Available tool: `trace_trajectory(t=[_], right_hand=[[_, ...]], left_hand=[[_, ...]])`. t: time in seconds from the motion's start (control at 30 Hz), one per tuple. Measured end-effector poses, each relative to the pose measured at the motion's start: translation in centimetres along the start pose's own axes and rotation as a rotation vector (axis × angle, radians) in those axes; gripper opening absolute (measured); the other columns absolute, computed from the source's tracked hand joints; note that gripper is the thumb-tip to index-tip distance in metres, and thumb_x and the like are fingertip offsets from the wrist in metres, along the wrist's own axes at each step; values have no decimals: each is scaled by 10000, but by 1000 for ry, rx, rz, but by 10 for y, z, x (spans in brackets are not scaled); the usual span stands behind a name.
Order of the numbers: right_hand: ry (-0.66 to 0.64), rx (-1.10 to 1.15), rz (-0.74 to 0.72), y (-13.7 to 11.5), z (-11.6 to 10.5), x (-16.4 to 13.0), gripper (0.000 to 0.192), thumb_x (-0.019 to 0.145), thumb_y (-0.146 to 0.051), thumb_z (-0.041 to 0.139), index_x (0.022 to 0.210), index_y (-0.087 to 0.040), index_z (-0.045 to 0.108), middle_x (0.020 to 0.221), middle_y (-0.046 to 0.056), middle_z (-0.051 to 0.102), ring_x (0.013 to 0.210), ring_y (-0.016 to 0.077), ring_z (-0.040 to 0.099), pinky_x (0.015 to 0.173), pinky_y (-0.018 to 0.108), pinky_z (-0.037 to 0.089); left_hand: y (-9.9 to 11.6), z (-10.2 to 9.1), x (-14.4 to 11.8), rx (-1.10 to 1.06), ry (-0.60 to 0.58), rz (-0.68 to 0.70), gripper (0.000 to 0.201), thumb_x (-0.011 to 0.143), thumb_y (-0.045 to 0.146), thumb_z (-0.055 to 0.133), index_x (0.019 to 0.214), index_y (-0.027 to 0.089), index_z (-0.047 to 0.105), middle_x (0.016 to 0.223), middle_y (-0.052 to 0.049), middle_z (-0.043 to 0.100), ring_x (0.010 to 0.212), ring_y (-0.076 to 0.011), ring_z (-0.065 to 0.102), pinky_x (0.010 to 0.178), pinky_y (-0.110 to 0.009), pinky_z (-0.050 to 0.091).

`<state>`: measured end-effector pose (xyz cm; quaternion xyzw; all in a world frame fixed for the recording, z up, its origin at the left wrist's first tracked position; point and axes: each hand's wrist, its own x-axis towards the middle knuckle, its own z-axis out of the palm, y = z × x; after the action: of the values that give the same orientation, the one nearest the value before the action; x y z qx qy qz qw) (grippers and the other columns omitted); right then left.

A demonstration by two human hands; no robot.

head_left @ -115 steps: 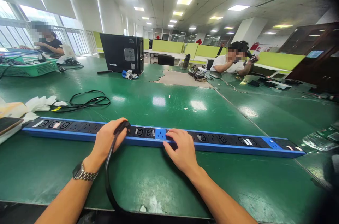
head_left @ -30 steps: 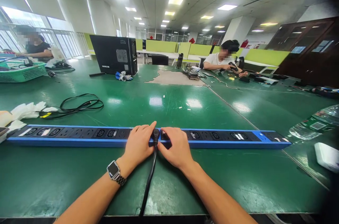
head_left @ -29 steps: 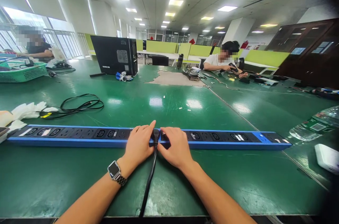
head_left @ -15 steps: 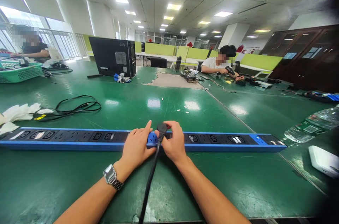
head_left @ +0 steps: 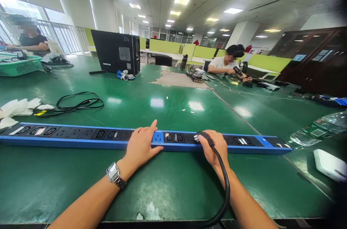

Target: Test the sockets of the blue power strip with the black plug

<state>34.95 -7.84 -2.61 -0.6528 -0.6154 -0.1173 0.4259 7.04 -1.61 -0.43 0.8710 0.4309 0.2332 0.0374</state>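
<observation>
A long blue and black power strip (head_left: 168, 147) lies across the green table, its sockets facing up. My left hand (head_left: 141, 146) grips it near the middle, fingers over the top and thumb along the front side, just left of a blue socket (head_left: 157, 137). Farther right, my right hand (head_left: 218, 146) is closed around a black power plug (head_left: 206, 138). The plug's metal prongs (head_left: 196, 137) are bare and point left, above the strip. From the plug a thick black cable (head_left: 227, 189) curves down past my right wrist to the table's near edge.
A coiled black cable (head_left: 78, 104) and crumpled white gloves (head_left: 18, 108) lie at left. A black computer case (head_left: 116, 52) stands behind. At right are a plastic bottle (head_left: 317, 131) and a white box-like object (head_left: 329, 164). Two other people sit at the table's far sides.
My right hand has drawn the plug away from the blue socket and moved it right, turning it so the prongs show. My left hand stays on the strip.
</observation>
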Motion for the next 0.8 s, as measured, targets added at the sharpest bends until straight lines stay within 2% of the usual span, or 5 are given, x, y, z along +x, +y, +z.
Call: trace_trajectory(t=[0.17,0.33,0.6,0.8], right_hand=[[-88,-76,-32,-16,8,6,294,874,-455,507,834,-211,667,893,63,698,846,226,582,799,368,426],[-170,-218,-6,-29,3,10,270,868,-435,516,871,-223,682,942,68,701,889,251,574,758,378,425],[-256,-241,-26,-27,-4,9,306,893,-469,486,892,-218,662,936,73,712,882,260,596,737,375,434],[-299,-285,-89,-35,-2,13,208,854,-398,558,878,-219,661,912,63,716,835,247,592,721,357,417]], left_hand=[[0,1,-1,2,15,16,857,792,421,698,1484,183,252,1262,-93,649,1174,-256,570,1042,-432,382],[0,2,-1,11,17,21,847,806,432,680,1490,188,244,1249,-90,652,1172,-254,573,1038,-432,385],[1,1,-2,15,-8,5,844,793,428,702,1472,178,267,1271,-89,639,1178,-258,559,1046,-424,370],[2,2,-3,22,11,12,823,808,426,683,1474,181,266,1264,-89,640,1175,-254,563,1048,-432,373]])
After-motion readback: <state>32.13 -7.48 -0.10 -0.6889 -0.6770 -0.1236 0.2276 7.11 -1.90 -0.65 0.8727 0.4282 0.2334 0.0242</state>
